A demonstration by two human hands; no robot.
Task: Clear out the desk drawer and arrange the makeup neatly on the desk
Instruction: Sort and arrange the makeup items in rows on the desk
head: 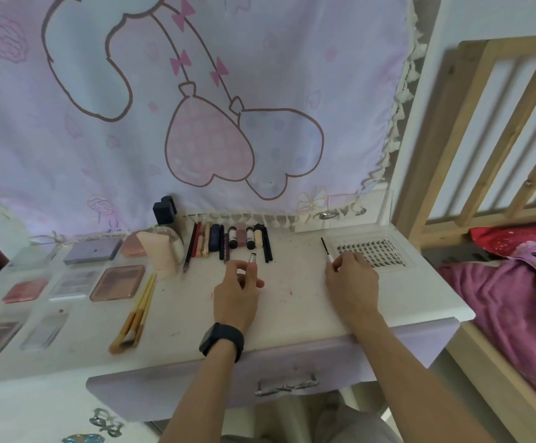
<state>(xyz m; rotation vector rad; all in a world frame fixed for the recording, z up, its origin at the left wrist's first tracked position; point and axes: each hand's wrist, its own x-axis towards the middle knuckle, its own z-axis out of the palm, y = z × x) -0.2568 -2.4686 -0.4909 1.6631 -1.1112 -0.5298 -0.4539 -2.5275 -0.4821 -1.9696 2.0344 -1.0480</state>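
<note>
Two hands, perhaps gripping makeup.

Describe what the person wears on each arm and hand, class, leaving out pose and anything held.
The left hand and its forearm are bare apart from a dark wristwatch with a wide black strap. The right hand and forearm are bare: no sleeve, ring or glove shows.

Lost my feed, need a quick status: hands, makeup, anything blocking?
Left hand pinching small silver-capped item by the lipstick row. Right hand holding thin wand beside lash tray. Drawer looks shut. Nothing blocking.
</note>
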